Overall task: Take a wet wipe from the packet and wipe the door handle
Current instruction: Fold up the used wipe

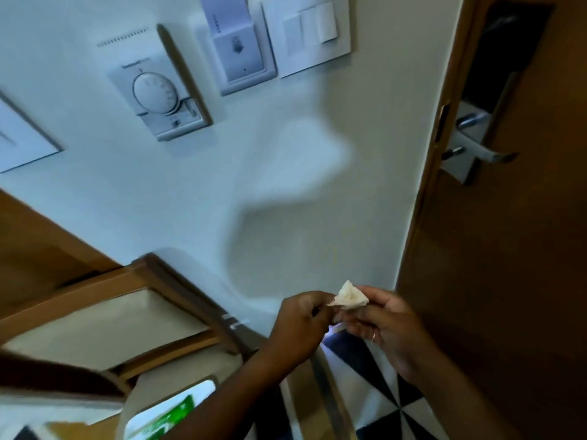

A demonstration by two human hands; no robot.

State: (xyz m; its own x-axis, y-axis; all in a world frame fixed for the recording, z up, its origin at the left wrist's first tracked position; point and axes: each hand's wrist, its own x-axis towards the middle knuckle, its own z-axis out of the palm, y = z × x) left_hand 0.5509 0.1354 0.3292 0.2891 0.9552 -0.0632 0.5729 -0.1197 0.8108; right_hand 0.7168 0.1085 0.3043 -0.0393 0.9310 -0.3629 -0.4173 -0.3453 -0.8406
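Both hands pinch a crumpled wet wipe low in front of the wall.

The left hand (301, 325) and right hand (384, 325) meet with fingertips closed on the small white wet wipe (351, 296). The green-and-white packet (168, 414) lies on a chair seat (152, 385) at lower left (blurred). Past them rises the pale wall (286, 185) carrying a thermostat (158, 90) and switches (308, 36). The metal door handle (489, 152) sits on the brown door (508, 281), upper right, well apart from the wipe.
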